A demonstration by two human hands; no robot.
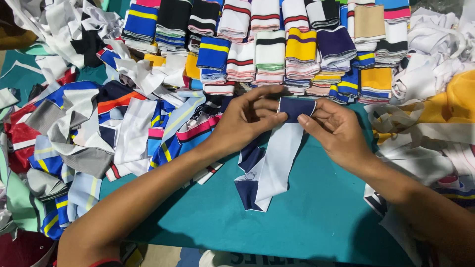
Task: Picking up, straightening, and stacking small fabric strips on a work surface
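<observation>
Both hands met over the middle of the teal worktop [316, 217]; the left hand [246, 121] pinched the near-left edge of a navy-and-white strip [277, 158], thumb laid across the dark folded top, while the right hand [332, 124] pinched the same fold from the other side, fingers curled and thumb pressed down on the cloth; the strip's tail trailed toward the near edge, flat on the worktop, still unfolded. Along the far edge stood the stacks [277, 54], rows of neatly folded striped bands in blue, yellow, white, black and purple, packed side by side; by that showing a good share of the folding looked done. Toward the left edge lay a loose heap [89, 128] of unfolded strips, tangled and overlapping, and at the right edge more loose white and yellow cloth [440, 99]; so plenty seemed left to fold. The strip in hand appeared only begun, with one short fold made at its top and the long remainder yet to be doubled over.
</observation>
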